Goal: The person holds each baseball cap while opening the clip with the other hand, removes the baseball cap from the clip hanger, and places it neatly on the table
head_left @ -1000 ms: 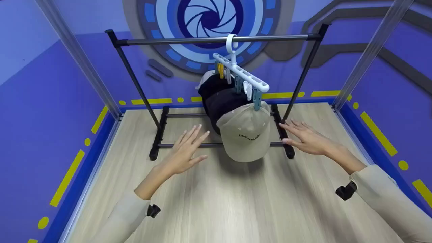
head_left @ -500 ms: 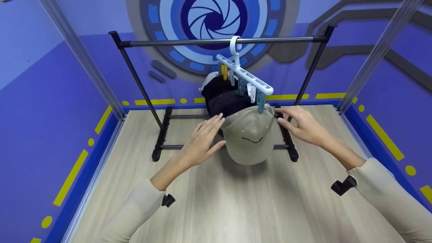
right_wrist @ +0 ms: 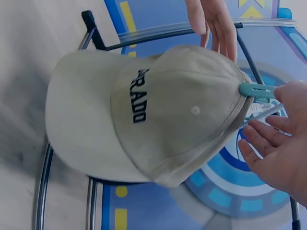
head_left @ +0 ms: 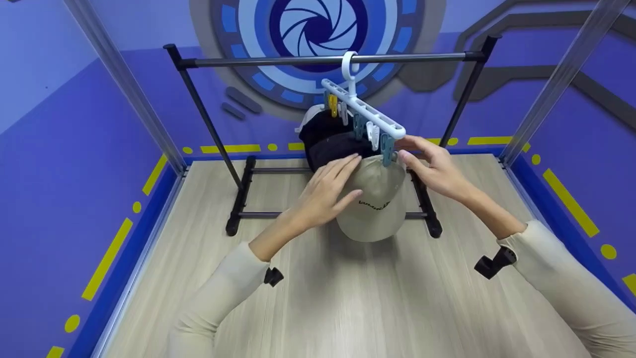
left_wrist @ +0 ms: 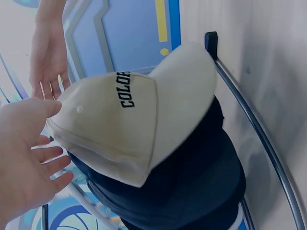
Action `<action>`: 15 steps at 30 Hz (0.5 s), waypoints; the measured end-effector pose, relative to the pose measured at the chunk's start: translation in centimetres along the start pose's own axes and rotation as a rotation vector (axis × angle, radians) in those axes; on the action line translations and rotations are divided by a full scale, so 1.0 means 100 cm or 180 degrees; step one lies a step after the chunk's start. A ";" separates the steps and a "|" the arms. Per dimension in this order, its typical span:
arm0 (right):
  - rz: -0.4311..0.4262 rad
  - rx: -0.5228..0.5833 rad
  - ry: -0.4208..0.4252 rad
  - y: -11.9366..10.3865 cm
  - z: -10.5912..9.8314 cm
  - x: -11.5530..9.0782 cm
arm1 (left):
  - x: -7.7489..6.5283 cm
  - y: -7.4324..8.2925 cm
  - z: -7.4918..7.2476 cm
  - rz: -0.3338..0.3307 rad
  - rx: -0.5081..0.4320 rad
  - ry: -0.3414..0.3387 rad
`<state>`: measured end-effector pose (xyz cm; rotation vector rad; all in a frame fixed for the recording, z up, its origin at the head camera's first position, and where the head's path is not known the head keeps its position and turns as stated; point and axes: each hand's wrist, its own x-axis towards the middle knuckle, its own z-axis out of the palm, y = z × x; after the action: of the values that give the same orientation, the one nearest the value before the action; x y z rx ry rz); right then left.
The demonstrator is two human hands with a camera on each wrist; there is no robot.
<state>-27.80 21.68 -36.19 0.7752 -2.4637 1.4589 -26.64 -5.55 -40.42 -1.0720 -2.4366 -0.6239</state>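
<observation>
Noting the left hand (head_left: 322, 196) beside the beige fabric baseball cap (head_left: 375, 219), fingers fairly straight, thumb apart; I cannot tell if it touches. The right hand (head_left: 439, 171) is at the narrow teal plastic clip (head_left: 387, 149), thumb and fingers apart, no pinch that I can see. Cap hangs brim-down from that clip, nearest the person on the long white plastic hanger (head_left: 370, 115), dark fabric caps (head_left: 335, 146) just behind. My judgement on handling: take the crown's weight with the left first, so nothing drops. Then pinch the clip's upper end squarely, thumb against fingers, no sideways tug; hooked over a slim metal rail (head_left: 278, 61), the hanger could swing.
</observation>
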 end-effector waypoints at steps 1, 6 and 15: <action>0.0051 0.0056 0.0016 -0.001 0.001 0.002 | 0.003 0.001 0.001 -0.0006 -0.0043 0.0013; 0.0174 0.0147 0.0048 -0.004 0.005 0.008 | 0.017 0.005 0.001 -0.0136 -0.0387 -0.0008; 0.0266 0.0369 0.0074 -0.006 0.009 0.012 | 0.033 0.002 0.003 -0.0401 -0.1049 0.0159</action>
<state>-28.41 20.32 -35.74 0.6790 -2.4397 1.6430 -28.57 -3.34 -38.87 -1.0113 -2.4254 -1.1103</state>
